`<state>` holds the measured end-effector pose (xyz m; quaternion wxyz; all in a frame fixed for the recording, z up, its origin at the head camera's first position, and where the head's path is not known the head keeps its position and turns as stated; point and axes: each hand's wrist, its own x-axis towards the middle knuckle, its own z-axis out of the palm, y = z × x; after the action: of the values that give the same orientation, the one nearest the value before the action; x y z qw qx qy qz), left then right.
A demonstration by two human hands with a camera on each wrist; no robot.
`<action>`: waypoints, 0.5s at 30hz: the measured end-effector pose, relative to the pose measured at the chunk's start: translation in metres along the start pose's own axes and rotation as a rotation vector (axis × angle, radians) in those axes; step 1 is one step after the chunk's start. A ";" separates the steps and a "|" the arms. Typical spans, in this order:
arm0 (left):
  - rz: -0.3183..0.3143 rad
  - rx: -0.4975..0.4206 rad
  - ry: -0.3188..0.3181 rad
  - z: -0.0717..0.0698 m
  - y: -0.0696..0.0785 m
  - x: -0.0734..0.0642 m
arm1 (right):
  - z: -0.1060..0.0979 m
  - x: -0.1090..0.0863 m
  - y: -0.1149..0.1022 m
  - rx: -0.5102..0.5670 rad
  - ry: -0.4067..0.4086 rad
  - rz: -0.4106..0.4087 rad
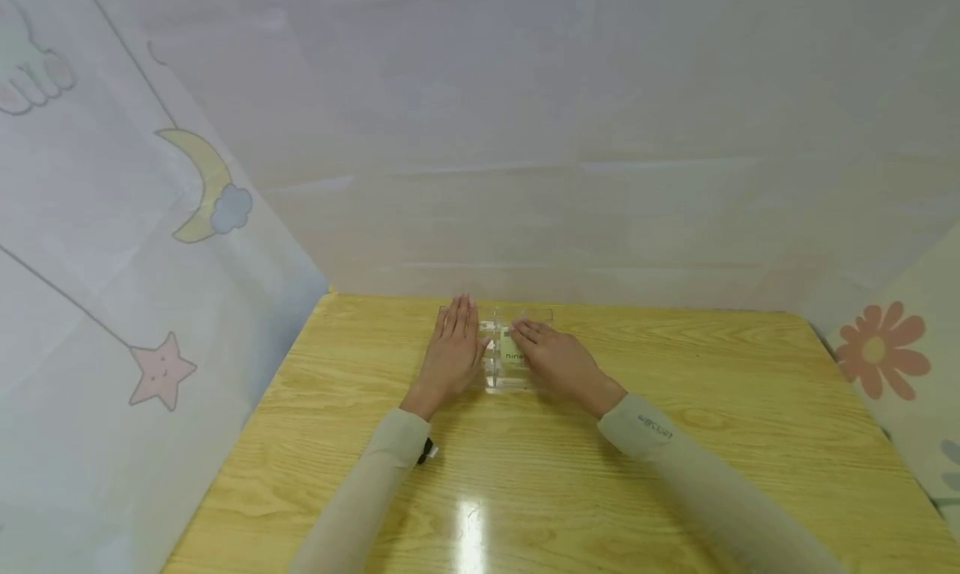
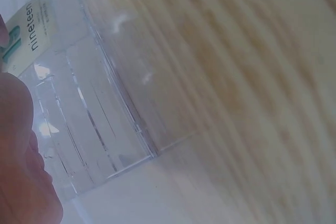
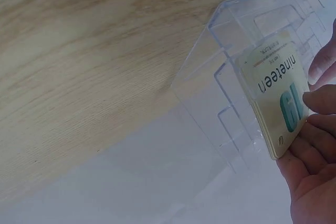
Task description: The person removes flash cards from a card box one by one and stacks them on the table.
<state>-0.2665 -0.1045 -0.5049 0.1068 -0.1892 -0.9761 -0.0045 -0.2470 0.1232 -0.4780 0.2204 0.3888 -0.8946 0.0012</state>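
A clear plastic card holder (image 1: pixel 492 381) with slotted walls sits near the table's back edge. Inside its right part is a stack of pale cards (image 3: pixel 275 85), the front one printed "nineteen" with a teal number. My right hand (image 1: pixel 558 359) reaches in from the right and holds the stack, with fingers behind it and the thumb at its edge in the right wrist view. Over the holder's left part lies my left hand (image 1: pixel 453 353), fingers straight and together, thumb toward the middle. The holder's slotted side (image 2: pixel 89 108) shows beside that hand in the left wrist view.
The holder stands on a wood-grain table (image 1: pixel 675 474). Right behind its back edge rises a pale sheet wall (image 1: pixel 525 224). More printed sheets stand at both sides, with a moon (image 1: pixel 198 182) on the left and a flower (image 1: pixel 881 349) on the right.
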 end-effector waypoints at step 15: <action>-0.004 -0.016 0.005 0.002 0.001 0.002 | -0.003 0.008 0.000 0.084 0.134 0.058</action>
<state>-0.2686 -0.1028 -0.5062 0.1080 -0.1879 -0.9762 -0.0128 -0.2504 0.1183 -0.4722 0.2631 0.3707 -0.8879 0.0710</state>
